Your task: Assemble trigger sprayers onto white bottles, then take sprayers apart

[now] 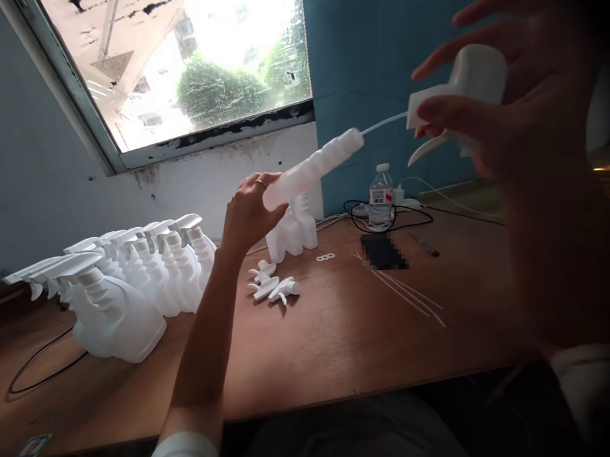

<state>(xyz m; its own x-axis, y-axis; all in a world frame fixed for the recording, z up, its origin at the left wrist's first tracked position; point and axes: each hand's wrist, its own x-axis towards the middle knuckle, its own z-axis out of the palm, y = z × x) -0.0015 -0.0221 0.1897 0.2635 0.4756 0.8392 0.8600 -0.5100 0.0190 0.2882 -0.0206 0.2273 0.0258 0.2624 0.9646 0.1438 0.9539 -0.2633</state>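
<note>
My left hand (249,210) is closed round a white plastic spray bottle (317,163), held tilted above the table with its neck up to the right. In my right hand (521,107) is a white trigger sprayer head (472,79), gripped between thumb and fingers. From the head a thin dip tube (384,124) runs left to the bottle's mouth, its end seemingly inside. Head and bottle neck are well apart. Below lie several loose trigger heads (272,286), near a few white washers (325,257) and loose thin tubes (407,291).
Several bottles with sprayers fitted (136,274) stand in rows at the left. Headless bottles (298,232) stand behind my left hand. Toward the back right are a water bottle (381,202), black cable, a blurred dark flat object (383,251) and scissors (424,244).
</note>
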